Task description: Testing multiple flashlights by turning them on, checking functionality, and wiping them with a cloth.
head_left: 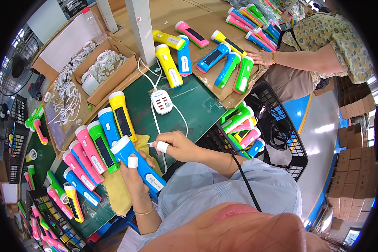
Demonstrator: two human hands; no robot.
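Observation:
My left hand [135,178] is wrapped round a blue flashlight [139,164] with a white head, held at a slant in front of my body. In my right hand [176,145], thumb and fingers pinch a small cable plug [150,145], its metal tip toward the flashlight but apart from it. White tape wraps a finger or thumb on each hand. A yellow cloth [117,193] lies beneath my left hand. Just beyond my hands, a white multi-port USB charger [161,102] sits on the green table [134,84] with white cables running from it.
Left of my hands lie a yellow flashlight [122,115], a green one [103,145] and several others. A cardboard box [101,94] of small white parts stands at the far left. Black crates [298,161] hold flashlights and cables. Across the table, a co-worker's hand [260,57] rests near more flashlights.

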